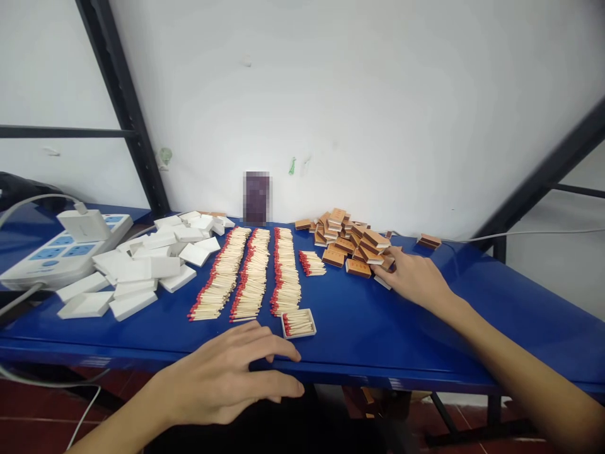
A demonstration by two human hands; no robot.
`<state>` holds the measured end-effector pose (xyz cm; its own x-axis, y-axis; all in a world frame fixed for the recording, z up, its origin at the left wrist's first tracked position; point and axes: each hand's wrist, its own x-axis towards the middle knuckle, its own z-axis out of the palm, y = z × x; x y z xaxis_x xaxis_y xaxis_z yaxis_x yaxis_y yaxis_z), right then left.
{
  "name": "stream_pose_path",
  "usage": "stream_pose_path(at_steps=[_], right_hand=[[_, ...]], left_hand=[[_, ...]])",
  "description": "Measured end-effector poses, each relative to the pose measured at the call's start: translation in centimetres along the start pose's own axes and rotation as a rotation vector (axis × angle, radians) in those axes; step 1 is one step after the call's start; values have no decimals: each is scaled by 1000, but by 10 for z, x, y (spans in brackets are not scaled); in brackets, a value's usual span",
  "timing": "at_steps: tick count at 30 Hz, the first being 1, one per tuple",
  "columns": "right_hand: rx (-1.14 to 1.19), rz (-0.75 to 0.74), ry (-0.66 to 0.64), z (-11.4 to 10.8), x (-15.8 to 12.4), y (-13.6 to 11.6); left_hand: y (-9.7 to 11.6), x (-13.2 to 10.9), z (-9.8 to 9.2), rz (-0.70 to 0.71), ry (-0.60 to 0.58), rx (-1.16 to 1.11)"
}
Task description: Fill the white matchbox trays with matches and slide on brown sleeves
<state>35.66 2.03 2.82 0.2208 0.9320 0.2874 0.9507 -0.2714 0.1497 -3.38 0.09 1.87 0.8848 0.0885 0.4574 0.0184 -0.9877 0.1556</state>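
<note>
My right hand [411, 274] is at the right side of a heap of brown matchboxes [347, 243], its thumb and fingers closed around a matchbox [387, 260] at the heap's edge. A whitish box side [382, 282] shows below the thumb, partly hidden. Over the table's front edge, my left hand [236, 372] hovers with fingers apart, holding nothing. Just beyond its fingertips lies a small white tray [312, 329] filled with red-tipped matches [297, 323]. Three long rows of matches [250, 271] stretch back from there, and a short bunch of matches [312, 263] lies beside them.
Many white matchbox trays [146, 258] are piled on the left, near a power strip [70, 246] with a plugged-in charger [82, 225]. A blurred dark rectangle [256, 197] stands against the wall. One matchbox [429, 241] lies apart at the back right of the blue table [472, 284].
</note>
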Motion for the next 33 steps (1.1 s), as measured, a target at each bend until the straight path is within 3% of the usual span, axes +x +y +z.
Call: stream_pose_path(at_steps=[4, 10, 18, 22, 26, 29, 33], right_hand=[[73, 6, -50, 1, 3, 4], [61, -79, -37, -6, -1, 11], [28, -221, 169, -29, -40, 33], [150, -437, 311, -28, -70, 17], [290, -558, 381, -21, -92, -12], [323, -570, 371, -13, -94, -27], [226, -472, 389, -3, -83, -26]], left_hand=[[-2, -3, 4, -25, 80, 8], [-4, -5, 14, -321, 57, 134], [-7, -2, 20, -371, 51, 221], [-8, -1, 22, -373, 62, 214], [-8, -2, 23, -361, 55, 201], [-9, -2, 24, -361, 52, 191], [-9, -2, 24, -353, 63, 193]])
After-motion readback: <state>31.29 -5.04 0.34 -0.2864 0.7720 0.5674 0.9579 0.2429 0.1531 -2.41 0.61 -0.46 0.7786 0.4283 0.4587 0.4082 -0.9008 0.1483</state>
